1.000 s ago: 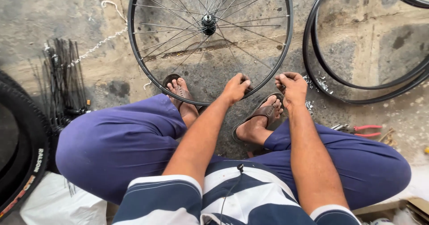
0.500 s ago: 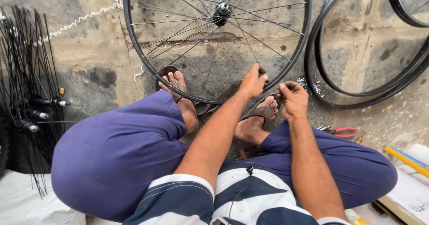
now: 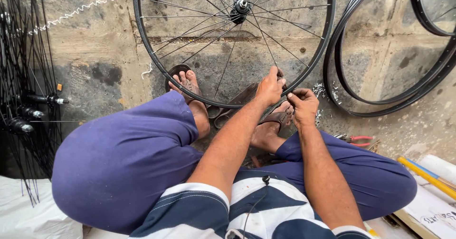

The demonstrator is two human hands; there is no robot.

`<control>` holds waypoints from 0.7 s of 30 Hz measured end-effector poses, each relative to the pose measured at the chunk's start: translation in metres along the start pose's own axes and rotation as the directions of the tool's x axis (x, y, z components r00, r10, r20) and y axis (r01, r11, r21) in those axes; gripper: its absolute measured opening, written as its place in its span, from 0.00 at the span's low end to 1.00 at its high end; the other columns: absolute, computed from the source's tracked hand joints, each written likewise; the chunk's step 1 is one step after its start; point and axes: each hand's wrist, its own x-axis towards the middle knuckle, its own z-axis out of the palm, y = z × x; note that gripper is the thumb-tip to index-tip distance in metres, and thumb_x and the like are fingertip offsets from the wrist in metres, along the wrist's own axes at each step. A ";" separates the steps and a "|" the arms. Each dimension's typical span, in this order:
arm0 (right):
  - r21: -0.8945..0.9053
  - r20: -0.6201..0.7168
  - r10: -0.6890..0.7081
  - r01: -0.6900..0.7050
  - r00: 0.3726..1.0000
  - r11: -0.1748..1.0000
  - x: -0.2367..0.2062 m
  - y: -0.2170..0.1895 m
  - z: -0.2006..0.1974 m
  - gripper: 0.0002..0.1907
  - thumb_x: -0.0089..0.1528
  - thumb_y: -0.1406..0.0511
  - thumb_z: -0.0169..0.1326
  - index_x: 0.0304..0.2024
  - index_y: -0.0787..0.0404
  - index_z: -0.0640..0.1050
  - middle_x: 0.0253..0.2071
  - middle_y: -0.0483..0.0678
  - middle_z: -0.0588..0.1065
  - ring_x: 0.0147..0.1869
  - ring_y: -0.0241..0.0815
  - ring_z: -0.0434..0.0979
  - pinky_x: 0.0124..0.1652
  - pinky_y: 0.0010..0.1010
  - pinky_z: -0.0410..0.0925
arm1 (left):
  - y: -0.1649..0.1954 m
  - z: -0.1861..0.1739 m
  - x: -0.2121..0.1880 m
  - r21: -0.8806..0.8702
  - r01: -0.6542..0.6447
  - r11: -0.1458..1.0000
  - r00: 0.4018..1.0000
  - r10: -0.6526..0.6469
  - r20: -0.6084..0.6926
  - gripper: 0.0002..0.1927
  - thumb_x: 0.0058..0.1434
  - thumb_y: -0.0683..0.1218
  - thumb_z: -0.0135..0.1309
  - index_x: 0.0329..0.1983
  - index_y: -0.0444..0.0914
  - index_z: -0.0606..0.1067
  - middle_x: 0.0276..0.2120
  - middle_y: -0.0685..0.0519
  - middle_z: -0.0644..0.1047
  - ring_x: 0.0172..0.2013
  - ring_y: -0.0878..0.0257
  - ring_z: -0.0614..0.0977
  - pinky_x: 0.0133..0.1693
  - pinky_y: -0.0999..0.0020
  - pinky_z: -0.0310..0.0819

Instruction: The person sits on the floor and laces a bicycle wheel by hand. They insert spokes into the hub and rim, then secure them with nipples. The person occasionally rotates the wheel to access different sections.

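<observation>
Bicycle wheel [image 3: 232, 39], spoked w/ black rim, is standing upright on the concrete floor [image 3: 95, 53] right in front of the person's feet, its lower rim lying under both hands. Left hand [image 3: 270, 87] is resting on the rim's bottom edge, fingers curled & pinching at a spoke end; whether anything small is sitting in the grip can't be told. Right hand [image 3: 303, 107] is sitting just beside it, touching the rim, fingers closed tight around something too small to make out. Below the hands, sandalled feet [image 3: 190, 84] are bracing near the rim. Beyond the right hand, bare black rims [image 3: 380, 101] are leaning, & red-handled pliers [image 3: 354, 139] are lying near the knee. Well off past the left hand, a bundle of black spokes [image 3: 23, 77] is lying.
</observation>
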 end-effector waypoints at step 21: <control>0.045 0.033 0.023 -0.024 0.999 0.999 0.006 0.006 0.004 0.14 0.56 0.82 0.61 0.36 0.64 0.74 0.34 0.45 0.76 0.36 0.34 0.78 0.39 0.23 0.74 | 0.012 -0.014 -0.005 0.002 0.122 0.993 0.990 -0.121 0.078 0.12 0.67 0.48 0.51 0.51 0.42 0.66 0.35 0.50 0.83 0.41 0.51 0.84 0.44 0.54 0.74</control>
